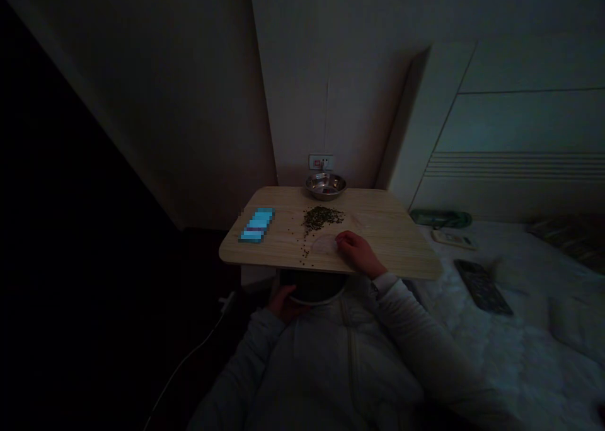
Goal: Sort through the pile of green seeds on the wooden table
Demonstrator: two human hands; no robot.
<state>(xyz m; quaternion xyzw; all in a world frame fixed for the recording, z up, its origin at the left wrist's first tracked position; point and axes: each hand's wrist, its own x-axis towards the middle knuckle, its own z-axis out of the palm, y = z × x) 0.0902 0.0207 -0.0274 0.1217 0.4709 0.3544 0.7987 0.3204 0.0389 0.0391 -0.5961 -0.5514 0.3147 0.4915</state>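
Small dark green beans or seeds [321, 217] lie in a loose pile on a light wood-grain table [397, 235]. A thin trail of them runs toward the near edge. My right hand [357, 251] is closed on the right end of a pale, translucent flat piece [324, 244], perhaps a plastic scraper or lid, which rests on the tabletop just below the pile. Below the table's front edge, my left hand [284, 303] grips the left side of a round, light-rimmed bowl [316, 301] near my lap. The tabletop hides the bowl's far side, and its inside is dark.
A shiny metal bowl [326, 186] stands at the table's back, below a wall socket [321, 162]. A blue-lit, blurred phone-like screen [258, 225] lies on the left. To the right are a bed [477, 336], a green bottle [439, 218] and a dark patterned phone-shaped object [482, 286].
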